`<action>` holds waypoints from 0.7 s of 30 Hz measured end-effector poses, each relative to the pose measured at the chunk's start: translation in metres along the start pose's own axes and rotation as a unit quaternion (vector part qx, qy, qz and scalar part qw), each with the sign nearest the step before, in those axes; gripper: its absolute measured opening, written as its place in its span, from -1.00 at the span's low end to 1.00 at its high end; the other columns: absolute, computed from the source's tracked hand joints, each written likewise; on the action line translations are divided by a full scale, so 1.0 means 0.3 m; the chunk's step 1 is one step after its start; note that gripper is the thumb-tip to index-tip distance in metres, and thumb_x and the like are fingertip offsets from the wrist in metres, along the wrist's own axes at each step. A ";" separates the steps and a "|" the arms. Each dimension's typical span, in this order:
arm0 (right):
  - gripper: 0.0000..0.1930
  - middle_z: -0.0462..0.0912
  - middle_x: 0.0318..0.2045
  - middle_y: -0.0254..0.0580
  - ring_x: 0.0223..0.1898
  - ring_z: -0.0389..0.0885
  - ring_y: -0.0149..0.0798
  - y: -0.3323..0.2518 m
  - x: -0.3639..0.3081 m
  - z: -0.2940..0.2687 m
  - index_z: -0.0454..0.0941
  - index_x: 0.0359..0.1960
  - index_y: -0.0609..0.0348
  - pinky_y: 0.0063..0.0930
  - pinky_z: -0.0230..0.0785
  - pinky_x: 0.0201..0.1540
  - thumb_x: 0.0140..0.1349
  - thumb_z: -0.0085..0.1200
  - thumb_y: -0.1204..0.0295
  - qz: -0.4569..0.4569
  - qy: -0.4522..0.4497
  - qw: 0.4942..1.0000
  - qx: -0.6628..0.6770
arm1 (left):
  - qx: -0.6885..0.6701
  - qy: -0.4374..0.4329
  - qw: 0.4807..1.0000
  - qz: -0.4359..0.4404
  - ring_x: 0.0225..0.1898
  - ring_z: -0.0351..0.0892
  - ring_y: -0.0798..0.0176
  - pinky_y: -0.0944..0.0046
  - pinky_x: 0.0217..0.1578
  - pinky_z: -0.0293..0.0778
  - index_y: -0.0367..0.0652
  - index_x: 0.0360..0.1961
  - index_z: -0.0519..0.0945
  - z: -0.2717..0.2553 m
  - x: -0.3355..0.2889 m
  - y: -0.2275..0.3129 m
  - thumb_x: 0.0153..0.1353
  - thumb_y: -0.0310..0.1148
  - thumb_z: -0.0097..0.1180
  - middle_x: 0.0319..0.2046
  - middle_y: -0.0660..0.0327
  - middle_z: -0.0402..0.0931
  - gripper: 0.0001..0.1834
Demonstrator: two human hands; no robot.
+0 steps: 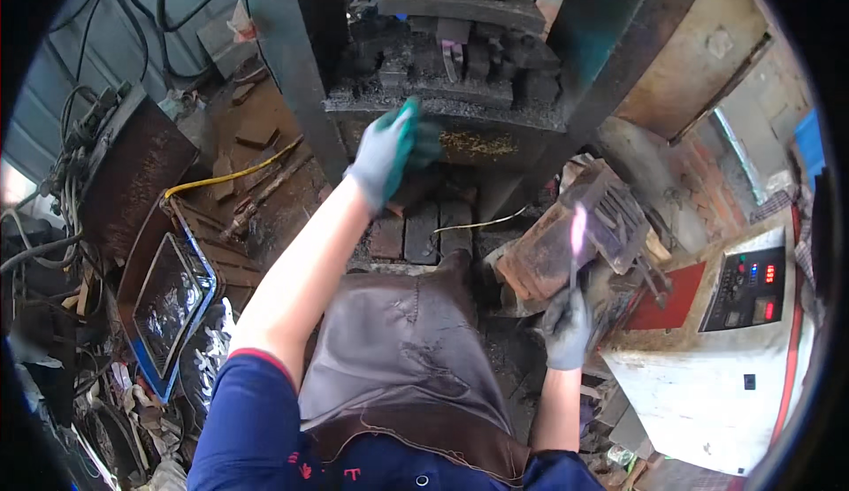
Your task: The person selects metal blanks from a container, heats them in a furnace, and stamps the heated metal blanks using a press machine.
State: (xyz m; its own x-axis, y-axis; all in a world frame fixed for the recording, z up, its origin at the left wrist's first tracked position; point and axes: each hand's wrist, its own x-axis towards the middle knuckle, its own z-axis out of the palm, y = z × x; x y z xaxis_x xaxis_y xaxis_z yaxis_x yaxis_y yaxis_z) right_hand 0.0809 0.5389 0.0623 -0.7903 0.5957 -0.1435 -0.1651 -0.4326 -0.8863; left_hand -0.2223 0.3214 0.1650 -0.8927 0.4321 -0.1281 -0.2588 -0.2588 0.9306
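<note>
My left hand (393, 149), in a grey and green glove, reaches forward to the front edge of the black press table (495, 133), fingers apart, holding nothing that I can see. My right hand (566, 325), in a dark grey glove, is closed around a thin rod (577, 241) that points up, its tip glowing pink. The rod rises in front of a rusty box of metal pieces (548, 257). Dark blocks and dies (469, 57) sit on the press table under its upper plate. A brown leather apron (407, 358) covers my lap.
A white and red control box (707, 349) with lit red displays stands at the right. Bricks (420, 230) lie on the floor below the press. A blue-framed tray (168, 301), a yellow hose (234, 172), cables and scrap crowd the left.
</note>
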 end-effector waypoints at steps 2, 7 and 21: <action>-0.69 0.36 -0.75 -0.38 -0.78 0.28 -0.48 -0.070 0.053 0.145 0.44 -0.44 0.12 -0.64 0.07 -0.75 0.33 -0.09 0.17 0.015 0.031 0.999 -0.034 | -0.012 0.003 0.999 -0.040 -0.38 0.58 0.25 0.32 -0.33 0.51 -0.22 -0.08 0.49 0.091 0.090 0.055 0.34 0.02 -0.13 -0.32 0.15 0.57 -0.52; -0.66 0.35 -0.74 -0.39 -0.78 0.26 -0.51 -0.158 0.239 0.436 0.46 -0.45 0.16 -0.64 0.06 -0.73 0.33 -0.11 0.15 -0.038 -0.114 0.980 -0.159 | -0.052 -0.086 0.995 -0.015 -0.58 0.43 0.38 0.40 -0.58 0.35 -0.26 -0.23 0.52 0.103 0.225 0.060 0.36 -0.04 -0.15 -0.54 0.24 0.50 -0.56; -0.67 0.48 -0.70 -0.31 -0.75 0.39 -0.43 -0.096 0.668 0.958 0.49 -0.47 0.19 -0.60 0.14 -0.74 0.32 -0.12 0.21 0.087 -0.161 0.979 -0.085 | 0.012 0.149 0.988 -0.028 -0.77 0.20 0.47 0.47 -0.72 0.12 -0.32 -0.38 0.50 -0.124 -0.545 -0.051 0.35 -0.13 -0.07 -0.77 0.29 0.31 -0.60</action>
State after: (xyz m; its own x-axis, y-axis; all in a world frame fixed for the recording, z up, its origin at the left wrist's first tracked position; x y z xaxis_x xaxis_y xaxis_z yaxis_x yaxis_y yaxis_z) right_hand -0.2422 0.4760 0.1855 -0.9476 0.2657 -0.1771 0.0681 -0.3737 -0.9250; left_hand -0.0862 0.2225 0.1588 -0.9470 0.1712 -0.2717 -0.3056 -0.2204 0.9263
